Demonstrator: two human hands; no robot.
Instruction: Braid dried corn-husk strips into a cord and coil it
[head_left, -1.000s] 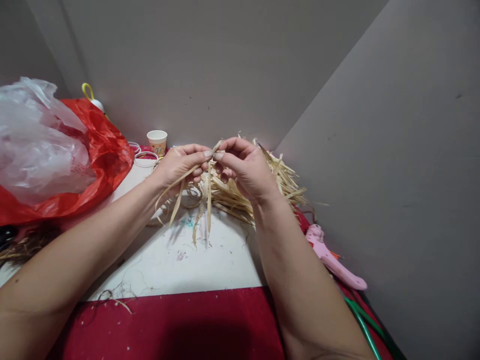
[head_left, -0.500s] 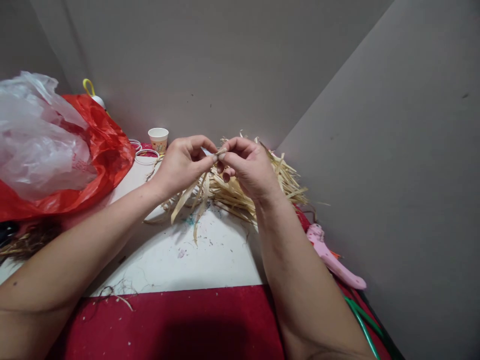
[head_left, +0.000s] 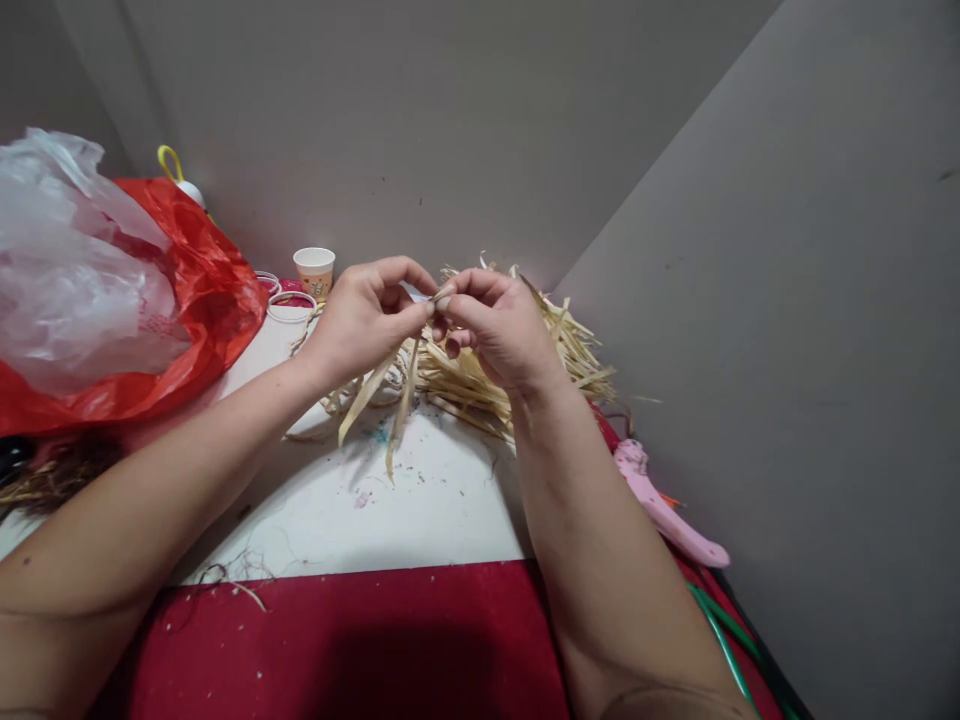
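My left hand [head_left: 367, 318] and my right hand [head_left: 499, 325] meet above the white tabletop [head_left: 390, 510], fingertips pinched together on the top ends of a few pale straw strips [head_left: 401, 395]. The strips hang down from the pinch and their tips brush the table. Behind my right hand lies a loose pile of the same straw [head_left: 525, 365], reaching to the wall corner.
A red plastic bag [head_left: 202, 300] with a clear bag [head_left: 75, 270] on it fills the left. A paper cup [head_left: 314, 271] and white rings [head_left: 291, 305] stand at the back. A pink tool [head_left: 664, 510] and green cable [head_left: 724, 645] lie right. Red cloth [head_left: 337, 650] covers the near edge.
Both hands have drawn closer together and tightened the pinch on the strips. The hanging strips have bunched up and swung slightly. The view has tipped down a little.
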